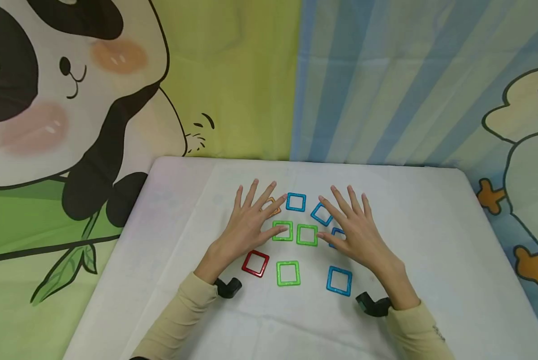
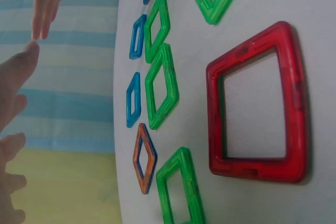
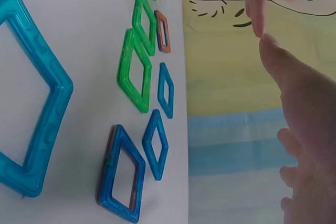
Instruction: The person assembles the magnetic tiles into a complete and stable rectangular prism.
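Both hands hover, fingers spread, over square magnetic tile frames on a white table. My left hand (image 1: 246, 222) is above the left of the group, partly covering an orange tile (image 1: 275, 214) and near a green tile (image 1: 282, 223). A green tile (image 2: 195, 192) near the orange one in the left wrist view is hidden in the head view. My right hand (image 1: 361, 235) partly covers two blue tiles, one tilted (image 1: 315, 209), one lower (image 1: 331, 237). Another green tile (image 1: 307, 243) lies between the hands. Neither hand holds anything.
Nearer the front edge lie a red tile (image 1: 248, 260), a green tile (image 1: 288, 283) and a blue tile (image 1: 338, 292). One blue tile (image 1: 297, 194) sits farther back. A dark wrist mount (image 1: 228, 288) is below the left hand, another (image 1: 374, 306) below the right. Printed curtains (image 1: 251, 100) hang behind the table (image 1: 431, 200).
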The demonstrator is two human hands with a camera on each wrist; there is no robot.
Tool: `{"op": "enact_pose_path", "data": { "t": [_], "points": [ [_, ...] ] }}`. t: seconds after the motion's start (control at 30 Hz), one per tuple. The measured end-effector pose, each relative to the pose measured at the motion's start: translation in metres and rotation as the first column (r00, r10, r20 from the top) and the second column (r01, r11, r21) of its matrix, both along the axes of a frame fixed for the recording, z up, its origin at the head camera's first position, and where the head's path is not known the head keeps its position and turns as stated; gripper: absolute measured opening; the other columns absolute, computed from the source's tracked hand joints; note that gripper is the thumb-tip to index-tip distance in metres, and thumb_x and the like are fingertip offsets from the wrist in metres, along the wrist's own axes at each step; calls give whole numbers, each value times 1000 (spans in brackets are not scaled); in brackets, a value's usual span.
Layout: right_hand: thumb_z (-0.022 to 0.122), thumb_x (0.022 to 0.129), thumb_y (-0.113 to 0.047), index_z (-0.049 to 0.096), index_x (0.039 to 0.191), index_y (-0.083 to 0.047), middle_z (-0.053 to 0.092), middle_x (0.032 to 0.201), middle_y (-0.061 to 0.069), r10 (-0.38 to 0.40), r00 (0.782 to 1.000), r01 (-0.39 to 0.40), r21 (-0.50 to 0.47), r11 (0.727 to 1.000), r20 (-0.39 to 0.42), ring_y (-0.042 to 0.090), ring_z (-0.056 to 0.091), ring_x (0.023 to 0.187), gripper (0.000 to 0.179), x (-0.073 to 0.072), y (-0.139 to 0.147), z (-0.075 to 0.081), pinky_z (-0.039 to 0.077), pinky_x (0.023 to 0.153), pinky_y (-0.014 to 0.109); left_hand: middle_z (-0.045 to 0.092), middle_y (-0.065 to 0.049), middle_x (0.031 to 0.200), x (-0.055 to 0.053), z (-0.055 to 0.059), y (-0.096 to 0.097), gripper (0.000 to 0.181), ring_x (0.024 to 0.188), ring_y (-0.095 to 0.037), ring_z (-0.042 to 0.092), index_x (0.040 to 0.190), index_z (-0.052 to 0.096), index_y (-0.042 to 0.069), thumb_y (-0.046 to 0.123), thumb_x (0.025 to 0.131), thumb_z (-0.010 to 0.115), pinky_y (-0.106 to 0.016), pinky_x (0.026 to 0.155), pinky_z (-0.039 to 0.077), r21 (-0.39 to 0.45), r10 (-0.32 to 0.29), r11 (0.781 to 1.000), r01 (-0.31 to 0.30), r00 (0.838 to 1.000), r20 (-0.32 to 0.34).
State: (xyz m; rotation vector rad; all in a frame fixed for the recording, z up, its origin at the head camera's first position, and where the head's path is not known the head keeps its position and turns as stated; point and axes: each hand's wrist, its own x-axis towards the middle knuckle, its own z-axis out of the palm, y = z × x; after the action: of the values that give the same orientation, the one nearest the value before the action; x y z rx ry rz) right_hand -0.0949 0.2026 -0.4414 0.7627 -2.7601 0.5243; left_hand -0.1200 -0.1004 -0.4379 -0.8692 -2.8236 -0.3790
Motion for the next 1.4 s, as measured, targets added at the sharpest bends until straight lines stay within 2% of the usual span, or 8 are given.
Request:
{"op": "enact_pose_path", "data": {
  "t": [0.17, 0.37, 0.57, 0.67, 0.9, 1.1, 1.23, 1.4],
  "points": [
    [78, 86, -50, 37, 161, -25, 24, 170, 14, 2, 1000, -2, 14, 1000, 15, 45, 6, 158, 89, 1, -2, -1, 3, 121, 71, 23, -2, 172, 2, 0, -3, 74, 160, -36, 6, 159, 41, 31, 61, 95, 63, -66, 124, 2, 1, 1, 1000, -1, 1000, -12],
    [80, 85, -49, 39, 160, -24, 27, 169, 14, 15, 1000, -15, 8, 1000, 25, 45, 10, 158, 88, 4, -4, -3, 6, 122, 70, 28, -5, 170, 4, -1, -6, 73, 160, -35, 12, 157, 44, 28, 59, 95, 66, -66, 123, 6, 23, -12, 1000, 12, 1000, -29],
    [81, 85, -46, 42, 158, -22, 31, 167, 15, 36, 998, -36, -12, 999, 49, 47, 15, 156, 87, 5, -6, -7, 8, 123, 68, 26, -3, 170, 4, -6, -3, 75, 160, -33, 12, 158, 42, 28, 60, 95, 65, -62, 125, 6, 7, -21, 1000, 21, 1000, 23],
    [83, 85, -41, 46, 155, -17, 35, 165, 16, 54, 997, -52, -39, 998, 63, 47, 19, 155, 83, 6, -8, -12, 15, 122, 67, 32, -5, 168, 3, -12, 1, 74, 158, -34, 19, 157, 45, 24, 57, 94, 67, -61, 125, 11, 26, -58, 998, 57, 996, 64],
    [85, 86, -23, 55, 146, -3, 49, 154, 21, 98, 985, -82, -117, 990, 141, 45, 37, 147, 70, 6, -16, -28, 41, 111, 61, 49, -12, 156, 3, -30, 16, 66, 146, -34, 42, 151, 52, 10, 41, 96, 73, -51, 121, 33, 69, -149, 988, 139, 975, 168],
    [84, 87, -18, 61, 138, 0, 58, 143, 21, 121, 978, -106, -95, 990, 171, 38, 54, 134, 60, 2, -33, -34, 50, 105, 51, 53, -11, 148, 3, -38, 20, 56, 138, -28, 48, 144, 57, 6, 26, 96, 75, -41, 114, 43, 40, -126, 992, 120, 972, 200],
    [83, 88, -19, 62, 136, 3, 59, 141, 23, 126, 973, -114, -77, 991, 191, 39, 57, 131, 57, 0, -41, -37, 51, 104, 51, 55, -11, 143, 3, -42, 25, 53, 133, -27, 49, 141, 60, 4, 27, 95, 75, -37, 111, 46, -27, -74, 996, 81, 974, 214],
    [82, 89, -19, 62, 136, 3, 59, 140, 22, 82, 973, -77, -32, 997, 217, 37, 57, 130, 55, 0, -44, -40, 52, 103, 50, 56, -11, 139, 0, -49, 33, 53, 127, -26, 51, 140, 61, 1, 28, 97, 74, -35, 107, 48, -72, -76, 993, 93, 974, 211]
  ]
}}
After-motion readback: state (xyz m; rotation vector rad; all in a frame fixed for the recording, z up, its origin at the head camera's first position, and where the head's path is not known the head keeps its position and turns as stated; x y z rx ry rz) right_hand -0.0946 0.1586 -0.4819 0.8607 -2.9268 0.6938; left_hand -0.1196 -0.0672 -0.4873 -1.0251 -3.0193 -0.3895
